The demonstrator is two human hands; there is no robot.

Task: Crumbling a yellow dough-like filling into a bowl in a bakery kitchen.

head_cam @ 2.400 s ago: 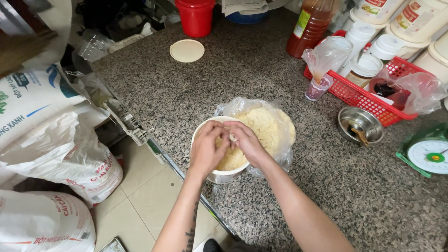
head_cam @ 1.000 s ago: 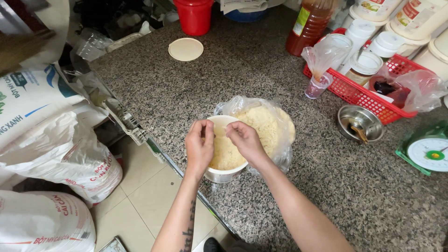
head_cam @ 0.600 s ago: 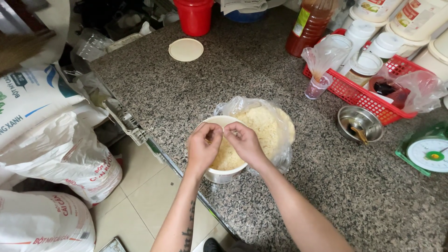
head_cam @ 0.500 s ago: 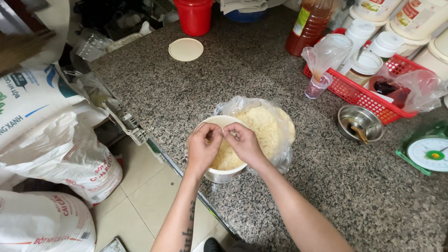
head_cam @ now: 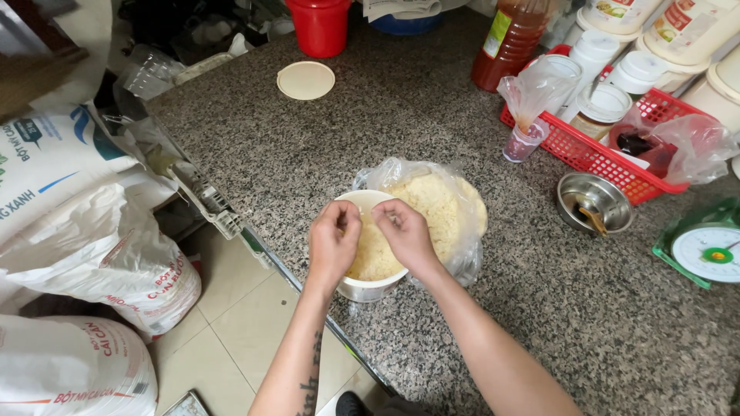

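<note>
Looking down from the head camera, you have both hands over a white tub of pale yellow crumbly food, which stands at the near edge of the granite counter. Your left hand hangs over the tub's left rim, fingers curled inward as if pinching some of the food; whether it really grips any, you cannot tell. Your right hand sits just beside it, over the tub's right half, fingers bent down in the same loose pinch. The two hands nearly meet above the middle, so the food lies straight below both, equally close to each.

Touching the tub on its far right is a clear plastic bag holding more of the same food. Well apart, far left, lies a round lid. To the right stand a red basket, a small steel bowl and a green scale.
</note>
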